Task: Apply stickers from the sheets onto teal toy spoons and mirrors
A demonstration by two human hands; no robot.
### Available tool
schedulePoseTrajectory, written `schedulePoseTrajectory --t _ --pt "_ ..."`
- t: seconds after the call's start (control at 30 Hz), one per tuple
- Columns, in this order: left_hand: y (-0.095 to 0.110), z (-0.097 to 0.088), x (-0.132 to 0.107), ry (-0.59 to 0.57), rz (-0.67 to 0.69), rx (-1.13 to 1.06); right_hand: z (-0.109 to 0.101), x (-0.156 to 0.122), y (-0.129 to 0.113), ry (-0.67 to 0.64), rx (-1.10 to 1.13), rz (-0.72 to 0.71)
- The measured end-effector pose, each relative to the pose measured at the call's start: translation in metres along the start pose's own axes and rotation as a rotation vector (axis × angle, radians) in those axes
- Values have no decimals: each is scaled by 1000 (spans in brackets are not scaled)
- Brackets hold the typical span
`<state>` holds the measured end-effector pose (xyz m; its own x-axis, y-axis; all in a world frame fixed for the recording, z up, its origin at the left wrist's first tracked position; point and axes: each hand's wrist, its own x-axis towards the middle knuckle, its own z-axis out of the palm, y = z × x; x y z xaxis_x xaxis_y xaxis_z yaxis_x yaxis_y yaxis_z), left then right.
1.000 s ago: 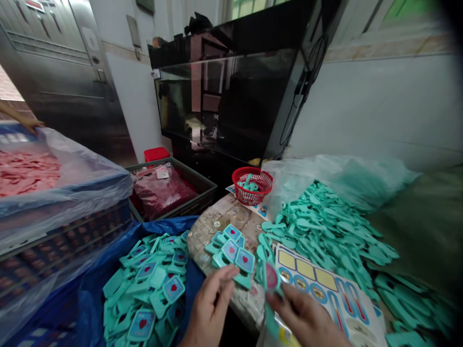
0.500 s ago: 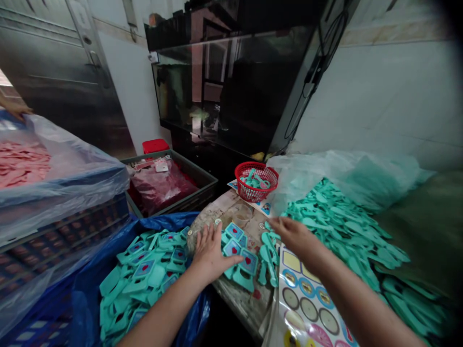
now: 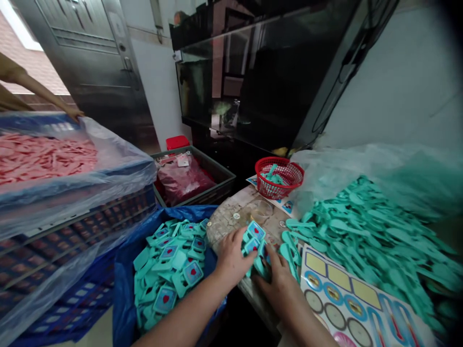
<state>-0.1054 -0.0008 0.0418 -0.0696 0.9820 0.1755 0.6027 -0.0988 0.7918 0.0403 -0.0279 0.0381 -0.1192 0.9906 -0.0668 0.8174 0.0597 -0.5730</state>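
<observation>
Between my two hands is a small bunch of teal plastic pieces (image 3: 256,231) bearing blue stickers with red hearts. My left hand (image 3: 234,255) wraps round them from the left, thumb across the front. From the right, my right hand (image 3: 277,282) closes on the lower end of the bunch, its fingertips partly hidden. Just beside it on the worktable (image 3: 224,217) lie loose teal plastic parts (image 3: 289,248). Left of my hands, a heap of similar stickered teal pieces (image 3: 170,270) fills a crate lined with blue plastic (image 3: 125,289).
Sticker sheets (image 3: 336,289) lie at the right, before a large pile of teal parts (image 3: 369,226). A red basket (image 3: 278,178) stands at the table's back. Left are a crate of pink parts (image 3: 43,154), with another person's hand (image 3: 74,113) at its rim, and a grey crate (image 3: 217,180).
My right hand has come from the teal pile to the stickered pieces, and both hands have gathered them up off the table. The view has swung left, showing more of the other person's arm.
</observation>
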Motion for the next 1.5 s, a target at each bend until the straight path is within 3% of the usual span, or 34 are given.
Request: schedulePoseTrajectory --t 0.2,0.37,0.63,0.73,0.87,1.0,1.07,1.13,1.27,1.4,1.5 --pt "-2 1 -3 58 -96 -223 15 -1 2 77 35 -35" --pt "-3 -6 -2 28 -189 -390 11 -3 -10 5 75 -20" --pt "1 -14 -8 45 -264 -563 16 -3 -17 17 186 -112" --pt "0 -36 -15 82 -270 -580 12 -7 -41 -32 256 -125" --pt "-13 -83 -26 163 -318 -546 15 -10 -93 -215 272 -147" --pt "-49 -128 -41 261 -399 -417 35 -11 -129 -388 245 -229" --pt "-77 -143 -49 277 -425 -253 41 -11 -133 -394 215 -252" --pt "-105 -150 -55 244 -375 -42 40 -11 -129 -341 163 -248" --pt "-141 -145 -62 272 -342 76 17 -6 -96 -212 80 -180" --pt "-143 -134 -63 293 -302 115 -6 3 -55 -126 -15 -78" --pt "-136 -130 -62 296 -280 118 -9 8 -41 -126 -32 -70"
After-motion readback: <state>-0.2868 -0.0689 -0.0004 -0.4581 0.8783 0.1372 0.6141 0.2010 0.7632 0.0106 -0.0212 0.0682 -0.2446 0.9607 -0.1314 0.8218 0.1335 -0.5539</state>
